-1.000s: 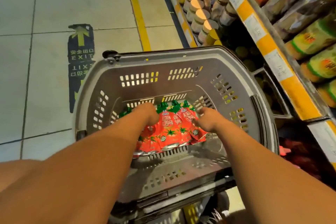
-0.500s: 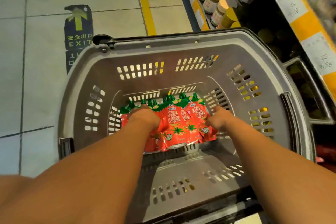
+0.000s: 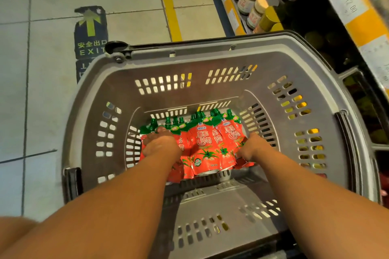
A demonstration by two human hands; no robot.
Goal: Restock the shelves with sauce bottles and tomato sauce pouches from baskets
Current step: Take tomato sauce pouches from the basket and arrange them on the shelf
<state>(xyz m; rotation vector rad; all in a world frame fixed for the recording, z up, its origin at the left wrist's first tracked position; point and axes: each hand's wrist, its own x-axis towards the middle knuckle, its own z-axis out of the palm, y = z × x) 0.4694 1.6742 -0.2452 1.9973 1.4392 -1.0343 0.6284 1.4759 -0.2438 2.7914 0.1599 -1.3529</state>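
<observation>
Both hands are down in the grey basket [image 3: 210, 57], bracketing a fanned row of tomato sauce pouches [image 3: 207, 145] at the far end of its floor, likely to gather them in one scoop. Left hand [image 3: 161, 143] lies on the left pouches, fingers curled over them; right hand [image 3: 251, 146] is at the row's right edge (grip can't be told). Shelf [image 3: 355, 17] runs along the right.
</observation>
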